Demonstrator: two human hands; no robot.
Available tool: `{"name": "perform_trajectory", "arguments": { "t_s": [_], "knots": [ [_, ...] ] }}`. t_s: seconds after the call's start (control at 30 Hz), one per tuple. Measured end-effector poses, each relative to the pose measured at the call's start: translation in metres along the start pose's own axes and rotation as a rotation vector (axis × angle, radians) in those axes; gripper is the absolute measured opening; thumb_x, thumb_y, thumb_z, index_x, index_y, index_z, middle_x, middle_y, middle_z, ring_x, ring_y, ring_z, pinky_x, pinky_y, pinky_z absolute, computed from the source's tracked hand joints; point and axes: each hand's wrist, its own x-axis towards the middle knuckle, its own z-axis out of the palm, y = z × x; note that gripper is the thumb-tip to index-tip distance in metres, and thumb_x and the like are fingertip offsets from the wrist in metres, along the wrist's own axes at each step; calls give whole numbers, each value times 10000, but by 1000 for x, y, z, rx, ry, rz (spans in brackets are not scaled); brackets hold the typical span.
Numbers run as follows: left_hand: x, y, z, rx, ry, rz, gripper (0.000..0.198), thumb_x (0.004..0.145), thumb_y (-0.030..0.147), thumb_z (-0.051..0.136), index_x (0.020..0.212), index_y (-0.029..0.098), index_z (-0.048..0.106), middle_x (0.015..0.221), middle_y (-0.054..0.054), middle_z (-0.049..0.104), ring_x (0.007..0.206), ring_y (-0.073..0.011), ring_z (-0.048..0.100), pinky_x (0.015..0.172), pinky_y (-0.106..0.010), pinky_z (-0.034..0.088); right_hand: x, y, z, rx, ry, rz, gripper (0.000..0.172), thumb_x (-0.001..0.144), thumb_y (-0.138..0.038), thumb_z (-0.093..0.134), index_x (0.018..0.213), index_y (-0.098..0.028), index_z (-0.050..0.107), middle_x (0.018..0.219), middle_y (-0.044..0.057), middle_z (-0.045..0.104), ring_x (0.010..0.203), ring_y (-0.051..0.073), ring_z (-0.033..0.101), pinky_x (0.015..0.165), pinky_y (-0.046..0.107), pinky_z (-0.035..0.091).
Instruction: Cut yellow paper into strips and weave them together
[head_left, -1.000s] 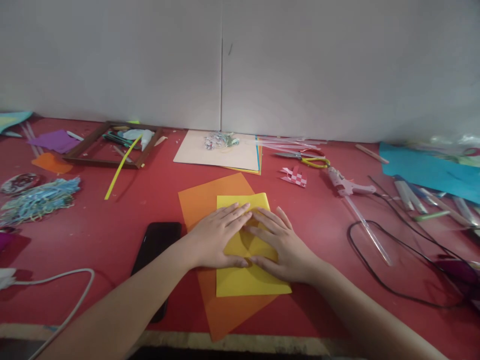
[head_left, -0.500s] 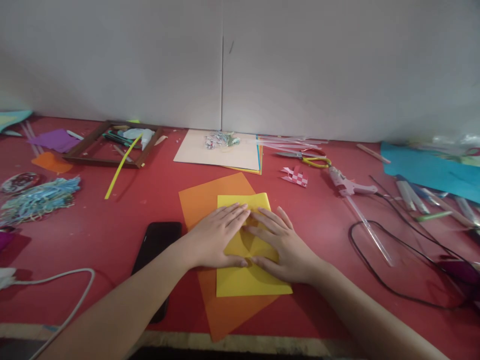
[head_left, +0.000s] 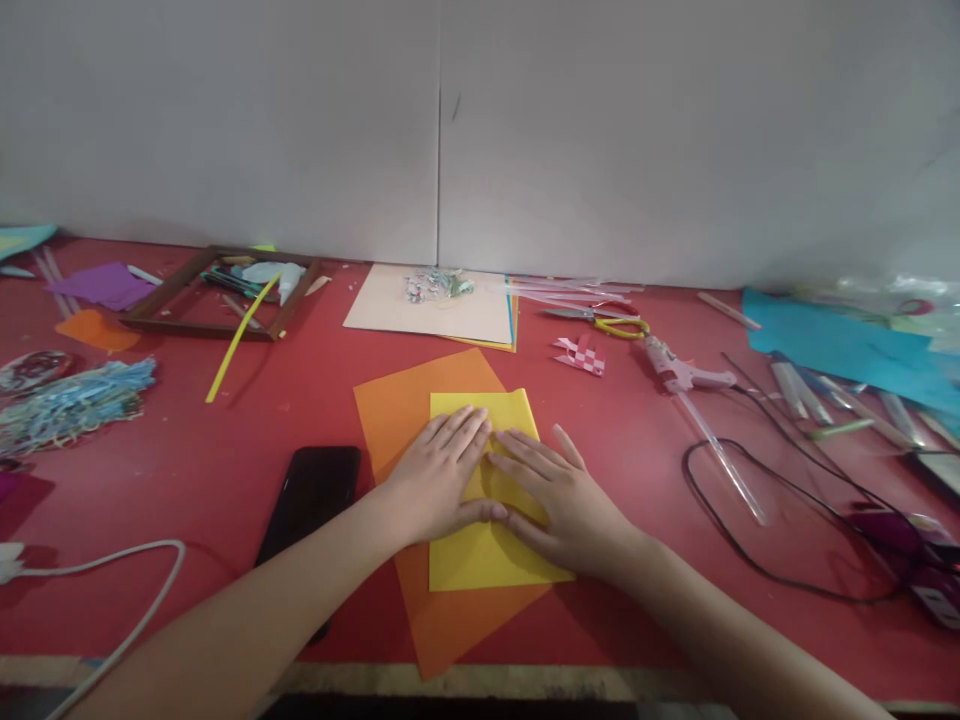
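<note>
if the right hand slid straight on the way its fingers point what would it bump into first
Most likely the left hand: the right hand points toward it across the yellow paper, though the exact depth there is unclear.

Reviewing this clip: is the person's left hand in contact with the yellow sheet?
Touching. The head view shows the left hand on the yellow sheet, its fingers spread flat across it with no visible gap.

Dim, soft light, pale sheen on red tabletop (head_left: 630,430), shadow on yellow paper (head_left: 491,555), blurry side edges.
</note>
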Motion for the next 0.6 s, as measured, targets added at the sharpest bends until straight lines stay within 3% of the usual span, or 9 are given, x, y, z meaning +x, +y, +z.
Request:
{"name": "perform_trajectory", "arguments": {
  "t_s": [0.13, 0.27, 0.43, 0.6],
  "knots": [
    [1, 0, 0, 13, -56, -21, 1071, 812, 834, 217, 1528, 37, 220, 1608, -208, 129, 1502, -334, 106, 1199, -486, 148, -13, 0, -2, -6, 16, 45, 478, 948, -329, 447, 1403, -195, 502, 1464, 119, 507, 1350, 291, 485, 1156, 626, 236],
    [1, 2, -1, 11, -61, -25, 1069, 822, 826, 204, 1537, 32, 195, 1613, -188, 94, 1505, -329, 88, 1212, -474, 124, -12, 12, -12, 0, -60, 79, 467, 967, -303, 393, 1421, -244, 484, 1468, 72, 507, 1348, 268, 490, 1159, 629, 228],
    [3, 4, -6, -14, -133, -51, 1073, 821, 823, 258, 1542, 34, 173, 1612, -180, 63, 1505, -336, 75, 1208, -510, 128, 13, 40, -22, -44, -105, 76, 484, 985, -364, 362, 1451, -262, 447, 1484, 66, 484, 1386, 270, 437, 1164, 641, 177],
    [4, 5, -11, -26, -157, -47, 1062, 835, 809, 255, 1545, 26, 147, 1615, -167, 34, 1507, -334, 44, 1216, -505, 96, 42, 69, -18, -104, -56, 94, 475, 1005, -346, 314, 1463, -294, 427, 1512, 48, 447, 1414, 275, 391, 1157, 652, 152]
  ]
}}
